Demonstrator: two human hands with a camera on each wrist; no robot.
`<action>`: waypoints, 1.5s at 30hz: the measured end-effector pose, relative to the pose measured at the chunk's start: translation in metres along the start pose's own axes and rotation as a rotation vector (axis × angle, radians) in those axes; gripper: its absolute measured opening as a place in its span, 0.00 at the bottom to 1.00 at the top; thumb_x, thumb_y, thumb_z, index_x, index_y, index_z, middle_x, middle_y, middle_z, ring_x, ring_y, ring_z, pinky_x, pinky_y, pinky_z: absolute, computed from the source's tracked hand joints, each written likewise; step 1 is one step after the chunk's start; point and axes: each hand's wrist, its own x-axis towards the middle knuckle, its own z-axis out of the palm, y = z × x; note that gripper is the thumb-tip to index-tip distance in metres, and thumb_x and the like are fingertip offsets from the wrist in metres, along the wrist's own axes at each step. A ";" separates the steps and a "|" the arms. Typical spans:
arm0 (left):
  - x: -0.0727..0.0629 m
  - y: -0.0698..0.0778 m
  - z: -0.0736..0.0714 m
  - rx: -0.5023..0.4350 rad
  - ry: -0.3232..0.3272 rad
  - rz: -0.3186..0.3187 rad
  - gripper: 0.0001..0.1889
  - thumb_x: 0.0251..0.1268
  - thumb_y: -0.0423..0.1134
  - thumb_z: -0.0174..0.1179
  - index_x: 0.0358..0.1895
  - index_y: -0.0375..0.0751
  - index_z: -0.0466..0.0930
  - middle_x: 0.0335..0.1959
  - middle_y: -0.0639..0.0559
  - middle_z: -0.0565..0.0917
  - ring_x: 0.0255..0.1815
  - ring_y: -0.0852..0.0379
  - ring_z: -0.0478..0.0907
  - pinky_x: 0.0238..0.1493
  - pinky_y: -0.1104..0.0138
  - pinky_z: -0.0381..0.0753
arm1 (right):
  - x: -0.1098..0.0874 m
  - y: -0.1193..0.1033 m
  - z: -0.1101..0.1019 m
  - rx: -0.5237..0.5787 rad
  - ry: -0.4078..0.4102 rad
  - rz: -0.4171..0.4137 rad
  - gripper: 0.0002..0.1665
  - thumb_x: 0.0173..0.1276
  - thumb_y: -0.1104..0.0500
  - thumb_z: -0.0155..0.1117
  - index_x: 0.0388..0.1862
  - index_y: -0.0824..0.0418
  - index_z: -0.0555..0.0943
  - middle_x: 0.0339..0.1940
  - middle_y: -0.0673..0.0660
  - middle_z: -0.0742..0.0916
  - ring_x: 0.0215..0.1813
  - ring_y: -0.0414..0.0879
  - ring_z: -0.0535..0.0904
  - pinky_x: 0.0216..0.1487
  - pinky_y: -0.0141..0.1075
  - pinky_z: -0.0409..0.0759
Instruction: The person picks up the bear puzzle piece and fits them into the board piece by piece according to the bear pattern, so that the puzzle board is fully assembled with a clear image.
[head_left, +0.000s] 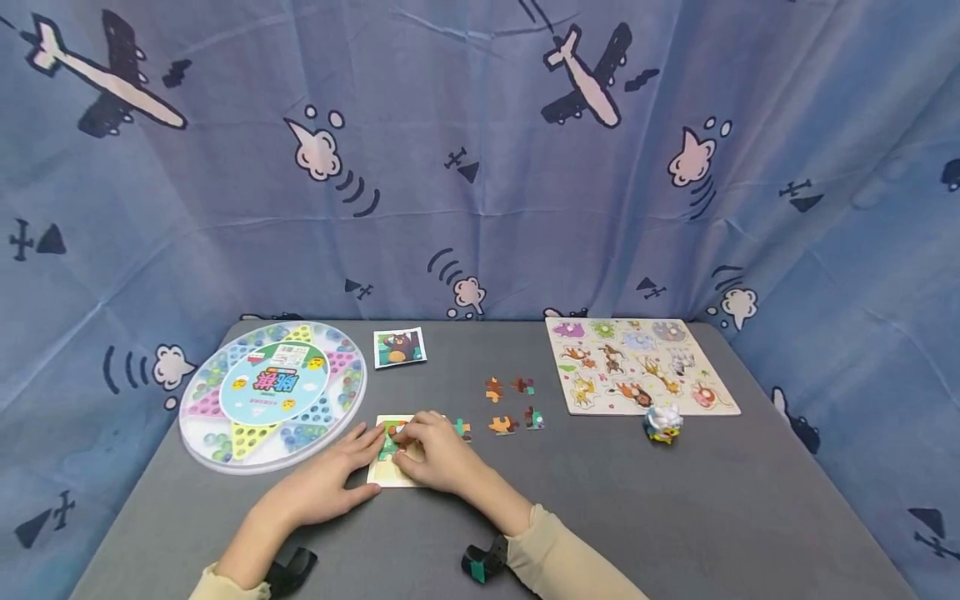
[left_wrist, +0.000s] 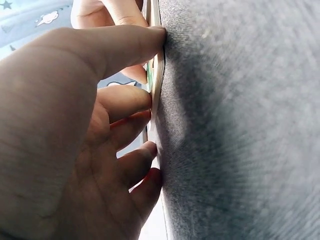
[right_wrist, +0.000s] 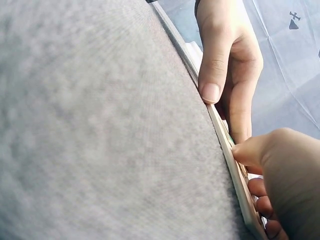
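gray table [head_left: 600, 508]: jigsaw board [head_left: 384, 477] is steadied by left hand [head_left: 330, 479], fingers extended; under right hand [head_left: 441, 454], grip unclear, fitting seems underway; puzzle pieces [head_left: 502, 424] right of board are likely needed next.

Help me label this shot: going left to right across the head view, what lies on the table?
Round star-patterned board, partly covered puzzle board, loose puzzle pieces, animal-picture board.
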 end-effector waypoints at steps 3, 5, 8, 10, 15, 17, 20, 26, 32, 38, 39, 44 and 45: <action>-0.001 -0.001 0.000 -0.010 -0.002 -0.005 0.39 0.76 0.52 0.65 0.81 0.35 0.65 0.85 0.43 0.62 0.85 0.31 0.52 0.79 0.36 0.61 | 0.000 0.000 0.002 0.005 -0.002 -0.003 0.10 0.71 0.56 0.74 0.49 0.55 0.92 0.42 0.49 0.88 0.48 0.44 0.81 0.54 0.37 0.81; -0.001 -0.002 0.000 -0.020 -0.006 -0.011 0.39 0.76 0.52 0.65 0.81 0.35 0.65 0.85 0.44 0.61 0.86 0.31 0.51 0.79 0.36 0.61 | 0.000 0.000 0.002 0.009 0.000 -0.005 0.10 0.71 0.56 0.74 0.49 0.55 0.92 0.42 0.49 0.88 0.48 0.44 0.81 0.53 0.37 0.81; -0.001 -0.003 0.000 -0.029 -0.010 -0.015 0.40 0.76 0.53 0.65 0.82 0.36 0.64 0.85 0.44 0.61 0.86 0.31 0.51 0.79 0.36 0.60 | 0.000 0.000 0.003 0.010 0.001 -0.001 0.10 0.71 0.56 0.74 0.49 0.55 0.92 0.43 0.50 0.88 0.48 0.44 0.81 0.53 0.37 0.81; -0.001 -0.004 0.001 -0.031 -0.011 -0.015 0.40 0.76 0.53 0.65 0.82 0.36 0.64 0.85 0.44 0.61 0.86 0.32 0.51 0.79 0.36 0.60 | -0.001 0.000 0.003 0.010 0.000 0.005 0.11 0.70 0.56 0.74 0.49 0.56 0.92 0.43 0.50 0.88 0.48 0.44 0.81 0.53 0.37 0.81; 0.000 -0.005 0.003 -0.024 -0.005 -0.011 0.40 0.76 0.53 0.65 0.82 0.37 0.64 0.85 0.45 0.61 0.86 0.31 0.51 0.79 0.36 0.60 | -0.001 0.002 0.003 0.004 0.006 0.006 0.11 0.70 0.57 0.74 0.49 0.56 0.92 0.44 0.50 0.89 0.48 0.44 0.81 0.53 0.37 0.81; 0.001 -0.004 0.003 -0.022 -0.002 -0.013 0.40 0.76 0.53 0.65 0.82 0.37 0.63 0.85 0.45 0.61 0.86 0.32 0.51 0.79 0.36 0.60 | -0.001 0.002 0.003 0.002 0.014 -0.003 0.11 0.70 0.57 0.74 0.49 0.56 0.92 0.44 0.50 0.89 0.48 0.44 0.82 0.53 0.37 0.81; 0.001 -0.004 0.002 -0.021 0.000 -0.020 0.41 0.76 0.53 0.65 0.82 0.35 0.62 0.86 0.43 0.60 0.86 0.33 0.50 0.80 0.37 0.59 | 0.000 0.003 0.004 0.005 0.023 -0.013 0.11 0.70 0.56 0.75 0.49 0.56 0.92 0.44 0.50 0.89 0.49 0.45 0.82 0.53 0.37 0.82; 0.000 -0.005 0.001 -0.017 0.018 -0.019 0.43 0.75 0.51 0.66 0.82 0.31 0.60 0.86 0.37 0.57 0.86 0.34 0.53 0.81 0.40 0.58 | 0.002 0.001 0.002 0.010 0.025 -0.013 0.11 0.70 0.55 0.75 0.48 0.57 0.92 0.44 0.51 0.89 0.49 0.46 0.82 0.54 0.38 0.81; -0.001 -0.006 0.001 -0.003 0.000 0.014 0.39 0.77 0.50 0.65 0.81 0.33 0.64 0.85 0.39 0.60 0.85 0.32 0.52 0.80 0.38 0.59 | 0.001 0.002 0.004 -0.005 0.015 -0.012 0.10 0.70 0.56 0.74 0.48 0.56 0.91 0.43 0.50 0.88 0.48 0.45 0.81 0.53 0.38 0.81; 0.000 -0.006 0.001 0.007 -0.021 0.013 0.38 0.78 0.50 0.63 0.82 0.35 0.64 0.85 0.41 0.60 0.86 0.32 0.51 0.80 0.37 0.60 | -0.001 0.002 0.003 -0.011 -0.003 -0.011 0.10 0.71 0.56 0.73 0.48 0.55 0.91 0.44 0.50 0.87 0.48 0.45 0.81 0.54 0.39 0.81; 0.000 -0.006 0.001 0.010 -0.020 0.015 0.37 0.78 0.50 0.63 0.82 0.36 0.64 0.85 0.41 0.60 0.86 0.32 0.51 0.80 0.37 0.60 | -0.001 0.002 0.002 -0.011 -0.005 -0.010 0.10 0.71 0.56 0.73 0.48 0.55 0.90 0.44 0.50 0.87 0.49 0.46 0.81 0.54 0.40 0.80; 0.001 -0.005 0.001 0.010 -0.019 0.017 0.37 0.77 0.48 0.64 0.82 0.36 0.65 0.85 0.41 0.60 0.86 0.32 0.51 0.79 0.37 0.60 | -0.001 0.002 0.001 0.001 -0.011 -0.008 0.09 0.70 0.56 0.72 0.47 0.55 0.90 0.44 0.50 0.87 0.49 0.46 0.80 0.54 0.41 0.80; 0.001 -0.006 0.001 0.013 -0.019 0.016 0.37 0.77 0.48 0.64 0.82 0.36 0.64 0.85 0.41 0.60 0.86 0.32 0.51 0.80 0.37 0.60 | -0.001 0.002 0.001 0.003 -0.011 -0.008 0.09 0.70 0.56 0.72 0.47 0.55 0.90 0.44 0.50 0.87 0.49 0.46 0.80 0.54 0.41 0.80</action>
